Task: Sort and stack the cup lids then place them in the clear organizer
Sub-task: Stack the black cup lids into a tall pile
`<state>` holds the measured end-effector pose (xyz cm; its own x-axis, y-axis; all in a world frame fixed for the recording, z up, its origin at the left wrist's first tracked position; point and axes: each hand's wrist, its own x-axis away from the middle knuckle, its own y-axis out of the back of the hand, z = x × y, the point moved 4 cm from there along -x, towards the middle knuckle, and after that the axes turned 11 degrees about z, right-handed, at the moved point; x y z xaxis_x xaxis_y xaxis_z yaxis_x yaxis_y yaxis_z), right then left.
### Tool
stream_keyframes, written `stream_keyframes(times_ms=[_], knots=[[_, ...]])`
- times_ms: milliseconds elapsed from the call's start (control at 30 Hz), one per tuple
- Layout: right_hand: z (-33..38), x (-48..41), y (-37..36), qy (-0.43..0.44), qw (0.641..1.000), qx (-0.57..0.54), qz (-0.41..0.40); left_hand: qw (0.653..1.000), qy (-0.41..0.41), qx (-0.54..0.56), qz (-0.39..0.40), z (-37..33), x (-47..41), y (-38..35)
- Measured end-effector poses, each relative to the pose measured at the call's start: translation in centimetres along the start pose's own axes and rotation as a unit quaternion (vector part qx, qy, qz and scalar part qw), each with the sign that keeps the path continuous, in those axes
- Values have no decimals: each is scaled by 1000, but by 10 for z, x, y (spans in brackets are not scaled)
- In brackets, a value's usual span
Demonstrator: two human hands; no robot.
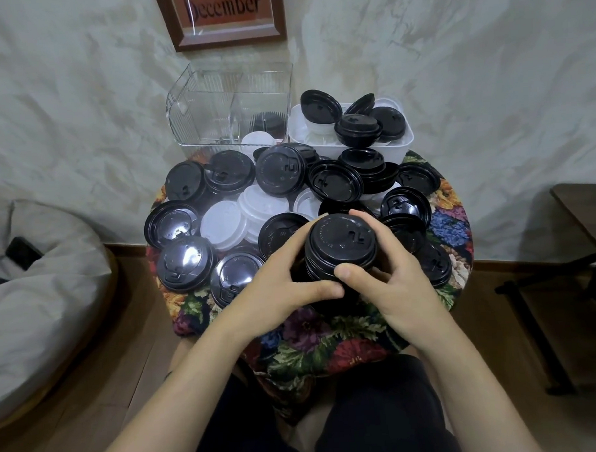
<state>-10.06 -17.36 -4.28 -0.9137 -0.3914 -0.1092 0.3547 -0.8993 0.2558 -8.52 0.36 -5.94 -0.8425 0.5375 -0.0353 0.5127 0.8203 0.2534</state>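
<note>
A stack of black cup lids [340,244] sits between both my hands above the near part of the small round table. My left hand [285,281] grips its left side, and my right hand [391,273] grips its right side with the thumb on the front rim. Several loose black lids [280,170] and white lids [223,225] cover the floral tablecloth [450,219]. The clear organizer [230,109] stands at the back left of the table, with a black stack [267,123] and a white stack [257,142] in its right compartment.
A white bin [405,140] at the back right holds more black lids. A grey beanbag [36,288] with a dark phone lies to the left. A dark wooden table [586,220] stands at the right. A framed "December" sign [224,13] leans on the wall.
</note>
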Motion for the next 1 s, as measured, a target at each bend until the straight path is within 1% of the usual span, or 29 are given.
stream_keyframes(times_ms=[67, 100, 167, 267, 367, 533, 700, 1000], knots=[[1, 0, 1, -2, 1000, 2, 5, 998, -2, 54, 34, -2, 3, 3], [1, 0, 1, -3, 1000, 5, 7, 997, -8, 72, 39, -4, 4, 4], [2, 0, 2, -2, 1000, 16, 11, 996, -19, 82, 21, -8, 5, 3], [2, -1, 4, 0, 1000, 19, 17, 998, -31, 54, -20, -14, 3, 0], [1, 0, 5, 0, 999, 19, 27, 998, -37, 30, -31, -13, 2, 0], [0, -2, 12, -1, 999, 11, 41, 999, -36, 4, -23, -10, 1, 2], [-2, -4, 13, 0, 999, -2, 46, 999, -36, 10, -18, -7, 1, 0], [-4, -5, 11, 1, 999, 20, 49, 1000, -18, 17, -5, -3, 5, -3]])
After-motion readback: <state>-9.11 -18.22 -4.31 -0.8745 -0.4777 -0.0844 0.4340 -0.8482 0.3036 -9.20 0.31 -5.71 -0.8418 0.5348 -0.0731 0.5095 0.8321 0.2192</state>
